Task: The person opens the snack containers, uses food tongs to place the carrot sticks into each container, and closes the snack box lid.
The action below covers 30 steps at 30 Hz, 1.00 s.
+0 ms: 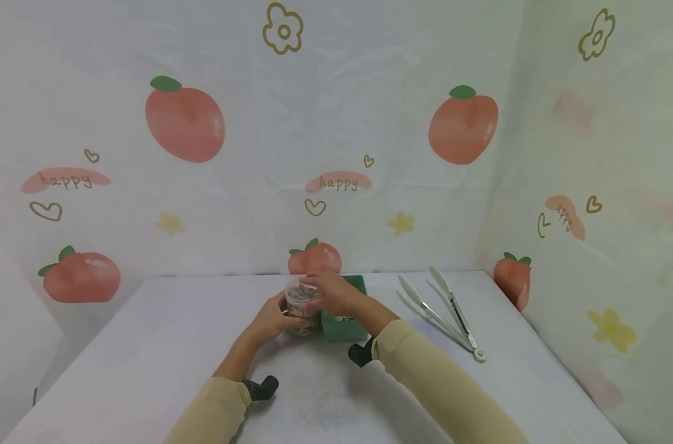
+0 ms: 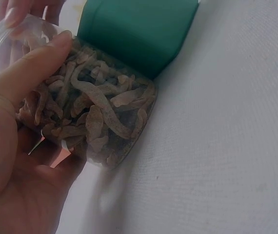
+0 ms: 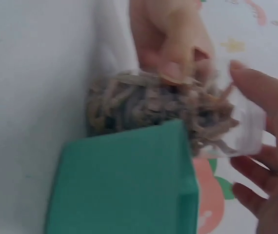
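Observation:
A clear jar (image 1: 302, 308) full of dried, twisted brownish strips (image 2: 97, 100) stands on the table in the head view. My left hand (image 1: 271, 320) grips its side, the thumb lying across the near wall and the fingers behind it. Around the jar's top curls my right hand (image 1: 336, 295), its thumb and fingers on opposite sides of the rim (image 3: 253, 129). Part of the mouth is hidden by that hand. Close against the jar's right side is a green box (image 1: 344, 330), which overlaps the jar in the right wrist view.
Silver tongs (image 1: 447, 320) with pale tips lie spread apart on the right side of the white table (image 1: 120, 364). A white cloth backdrop (image 1: 248, 216) with printed fruit and flowers rises behind the table and along its right side. Small pale pieces (image 1: 346, 318) lie in the green box.

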Tool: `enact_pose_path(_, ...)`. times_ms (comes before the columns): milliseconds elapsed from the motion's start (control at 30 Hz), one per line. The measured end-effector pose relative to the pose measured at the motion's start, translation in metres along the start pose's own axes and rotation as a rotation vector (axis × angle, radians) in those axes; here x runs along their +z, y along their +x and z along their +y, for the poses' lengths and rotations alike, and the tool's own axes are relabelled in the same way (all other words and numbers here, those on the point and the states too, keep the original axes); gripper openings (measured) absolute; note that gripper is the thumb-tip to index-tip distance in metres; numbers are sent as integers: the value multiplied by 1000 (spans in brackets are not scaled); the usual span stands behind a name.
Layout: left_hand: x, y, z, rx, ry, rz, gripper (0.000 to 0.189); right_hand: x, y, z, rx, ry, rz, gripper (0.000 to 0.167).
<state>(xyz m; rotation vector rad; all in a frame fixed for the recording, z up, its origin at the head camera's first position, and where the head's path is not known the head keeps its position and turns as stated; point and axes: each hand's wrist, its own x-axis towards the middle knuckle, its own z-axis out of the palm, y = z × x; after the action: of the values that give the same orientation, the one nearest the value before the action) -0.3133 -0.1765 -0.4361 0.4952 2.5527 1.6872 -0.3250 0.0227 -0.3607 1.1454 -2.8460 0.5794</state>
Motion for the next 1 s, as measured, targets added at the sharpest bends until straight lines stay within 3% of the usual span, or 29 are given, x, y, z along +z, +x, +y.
enact_pose_path(67, 0, 3, -8, 8, 3, 11, 73, 4, 1, -2, 11, -37, 76, 62)
enact_pose_path(200, 0, 3, -9, 15, 8, 23, 75, 13, 2, -5, 33, -99, 238, 58)
enact_pose_path(333, -1, 4, -11, 16, 18, 21, 76, 20, 2, -8, 75, -140, 314, 57)
enact_pose_path(500, -1, 2, -8, 2, 9, 11, 76, 24, 2, -10, 104, -165, 329, 57)
enact_pose_path(733, -3, -13, 29, 14, 11, -3, 71, 23, 3, -10, 127, 21, 273, 65)
enact_pose_path(800, -2, -15, 32, 13, 13, 0, 70, 23, 3, -9, 126, 64, 265, 66)
enact_pose_path(933, -1, -14, 29, 19, 11, 6, 71, 25, 2, -9, 119, 49, 281, 67)
enact_pose_path(1000, 0, -9, 19, 26, 7, 7, 73, 26, 2, -9, 121, 24, 299, 67)
